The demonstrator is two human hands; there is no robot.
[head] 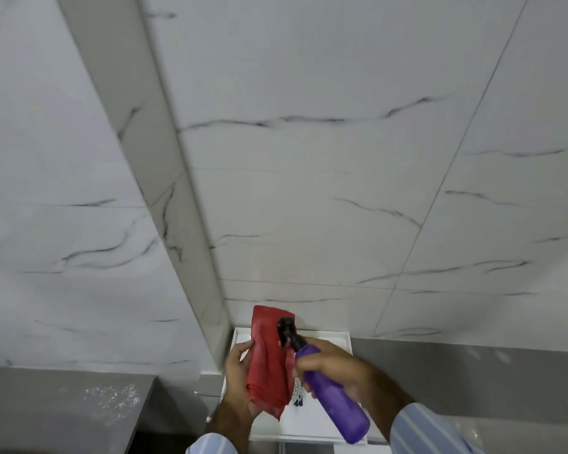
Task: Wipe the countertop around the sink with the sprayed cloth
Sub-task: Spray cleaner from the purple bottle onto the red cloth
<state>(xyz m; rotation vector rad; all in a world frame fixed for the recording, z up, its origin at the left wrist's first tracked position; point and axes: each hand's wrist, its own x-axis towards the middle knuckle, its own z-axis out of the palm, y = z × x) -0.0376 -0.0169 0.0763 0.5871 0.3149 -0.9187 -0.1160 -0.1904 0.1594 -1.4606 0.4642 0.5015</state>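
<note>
My left hand holds a folded red cloth upright at the bottom centre of the view. My right hand grips a purple spray bottle around its upper body. The bottle's dark nozzle is turned toward the cloth and sits close against its upper part. Behind both hands lies a white rimmed sink or tray; most of it is hidden by the hands. Grey countertop runs to the right of it.
White marble-look wall tiles fill most of the view. A tiled pillar edge runs down to the white tray's left corner. A grey surface with wet specks lies at lower left.
</note>
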